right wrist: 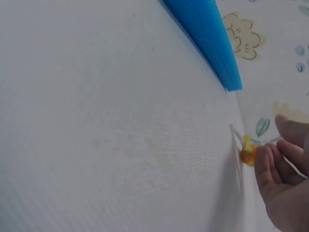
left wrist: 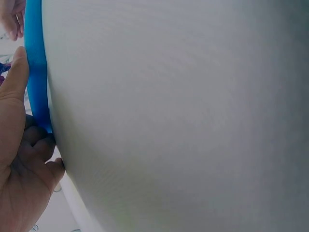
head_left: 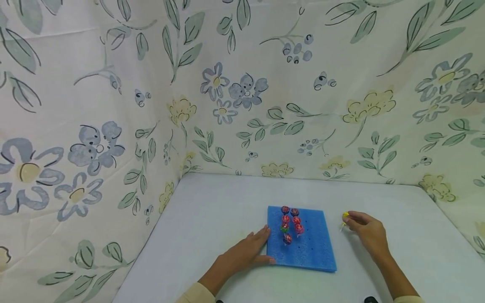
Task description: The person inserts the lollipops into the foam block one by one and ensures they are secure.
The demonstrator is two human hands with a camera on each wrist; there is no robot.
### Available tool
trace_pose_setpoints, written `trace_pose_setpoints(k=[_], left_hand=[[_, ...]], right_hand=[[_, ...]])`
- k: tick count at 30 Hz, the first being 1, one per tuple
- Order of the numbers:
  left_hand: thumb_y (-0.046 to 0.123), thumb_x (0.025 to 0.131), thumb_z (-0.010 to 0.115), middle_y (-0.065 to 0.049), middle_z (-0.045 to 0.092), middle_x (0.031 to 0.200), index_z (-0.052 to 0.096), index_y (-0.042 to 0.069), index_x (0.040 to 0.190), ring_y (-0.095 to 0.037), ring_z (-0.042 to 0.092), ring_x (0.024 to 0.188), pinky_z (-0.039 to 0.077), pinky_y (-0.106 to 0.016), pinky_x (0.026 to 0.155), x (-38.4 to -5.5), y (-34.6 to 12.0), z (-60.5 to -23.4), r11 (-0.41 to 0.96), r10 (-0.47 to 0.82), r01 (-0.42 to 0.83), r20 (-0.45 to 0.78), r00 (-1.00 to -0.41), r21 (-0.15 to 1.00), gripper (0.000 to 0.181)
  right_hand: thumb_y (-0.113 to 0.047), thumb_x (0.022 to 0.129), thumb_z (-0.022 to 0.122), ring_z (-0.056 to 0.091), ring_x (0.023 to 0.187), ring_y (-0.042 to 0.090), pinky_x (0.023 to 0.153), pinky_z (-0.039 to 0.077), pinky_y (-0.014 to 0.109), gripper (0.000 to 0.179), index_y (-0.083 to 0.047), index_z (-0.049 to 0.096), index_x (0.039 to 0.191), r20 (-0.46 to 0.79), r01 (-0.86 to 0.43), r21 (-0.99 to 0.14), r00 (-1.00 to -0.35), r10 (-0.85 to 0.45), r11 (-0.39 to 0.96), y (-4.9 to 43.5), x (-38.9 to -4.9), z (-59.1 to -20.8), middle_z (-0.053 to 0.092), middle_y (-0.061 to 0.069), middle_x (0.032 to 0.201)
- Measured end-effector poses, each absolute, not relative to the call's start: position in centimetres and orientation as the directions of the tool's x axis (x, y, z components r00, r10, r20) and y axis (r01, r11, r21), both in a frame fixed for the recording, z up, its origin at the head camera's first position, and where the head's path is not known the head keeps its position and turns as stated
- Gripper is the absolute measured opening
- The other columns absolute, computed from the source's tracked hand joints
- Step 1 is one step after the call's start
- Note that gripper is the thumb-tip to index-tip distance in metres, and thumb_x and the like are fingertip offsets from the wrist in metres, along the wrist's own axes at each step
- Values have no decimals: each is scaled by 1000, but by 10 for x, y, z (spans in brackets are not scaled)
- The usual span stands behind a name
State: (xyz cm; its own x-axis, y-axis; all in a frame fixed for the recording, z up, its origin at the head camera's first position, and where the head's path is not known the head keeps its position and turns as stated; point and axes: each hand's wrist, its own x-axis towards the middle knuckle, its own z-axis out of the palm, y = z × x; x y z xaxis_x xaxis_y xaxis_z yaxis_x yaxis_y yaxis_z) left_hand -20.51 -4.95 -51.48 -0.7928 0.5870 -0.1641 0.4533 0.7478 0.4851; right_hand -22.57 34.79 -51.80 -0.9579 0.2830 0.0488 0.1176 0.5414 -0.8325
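A blue foam board [head_left: 318, 252] lies on the table with several wrapped lollipops [head_left: 287, 239] standing in it in two columns, mostly red and dark, one with green. My left hand [head_left: 246, 251] rests against the board's left side, its fingers extended along that edge and the thumb at the near left corner. Right of the board, my right hand [head_left: 368, 235] pinches a yellow lollipop [head_left: 345, 214] at its fingertips. Its pale stick points down toward the table. In the right wrist view, the yellow-orange candy [right wrist: 248, 155] shows beside the fingertips, partly hidden by them.
Small dark holes [head_left: 312, 248] show in the right part of the board. The white table [head_left: 212, 210] meets a floral cloth [head_left: 242, 139] at the back and sides. A small black object [head_left: 370, 299] shows at the bottom edge, near the right forearm.
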Motion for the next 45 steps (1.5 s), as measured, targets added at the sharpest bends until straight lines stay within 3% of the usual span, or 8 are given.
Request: trace_pose_setpoints(k=[10, 19, 28, 37, 45], left_hand=[[67, 97, 62, 1, 22, 177, 25, 15, 170, -34, 30, 160, 34, -50, 127, -204, -48, -513, 748, 582, 442, -170, -795, 496, 97], [68, 96, 63, 2, 22, 177, 26, 16, 170, -33, 29, 161, 33, -51, 127, -203, -47, -517, 753, 571, 417, -189, -799, 509, 98], [71, 94, 62, 4, 22, 177, 26, 18, 170, -31, 29, 161, 34, -50, 127, -203, -46, -515, 767, 558, 408, -201, -805, 495, 100], [71, 94, 63, 3, 24, 177, 27, 18, 170, -34, 32, 159, 35, -50, 126, -201, -45, -515, 774, 553, 413, -198, -809, 480, 99], [70, 94, 63, 2, 25, 176, 29, 17, 169, -35, 34, 158, 37, -51, 125, -201, -44, -515, 777, 554, 423, -186, -812, 467, 98]], right_hand=[[-32, 101, 75, 70, 83, -5, 72, 57, 13, 56, 7, 63, 139, 37, 126, -847, -955, 295, 516, 355, -230, -519, 70, 28, 133], [-34, 100, 77, 66, 80, -5, 66, 51, 15, 57, 5, 65, 138, -6, 205, -814, -939, 345, 544, 359, -236, -524, 73, 24, 128], [-26, 98, 77, 72, 92, 26, 60, 52, 23, 50, 8, 66, 133, -15, 242, -787, -927, 375, 568, 358, -243, -531, 74, 28, 120], [-16, 96, 75, 65, 74, 18, 55, 50, 27, 45, 12, 66, 131, -6, 237, -770, -931, 365, 592, 356, -243, -531, 76, 23, 101], [-10, 97, 72, 66, 79, 20, 56, 49, 25, 42, 14, 66, 130, 7, 222, -763, -936, 351, 608, 355, -243, -531, 77, 21, 98]])
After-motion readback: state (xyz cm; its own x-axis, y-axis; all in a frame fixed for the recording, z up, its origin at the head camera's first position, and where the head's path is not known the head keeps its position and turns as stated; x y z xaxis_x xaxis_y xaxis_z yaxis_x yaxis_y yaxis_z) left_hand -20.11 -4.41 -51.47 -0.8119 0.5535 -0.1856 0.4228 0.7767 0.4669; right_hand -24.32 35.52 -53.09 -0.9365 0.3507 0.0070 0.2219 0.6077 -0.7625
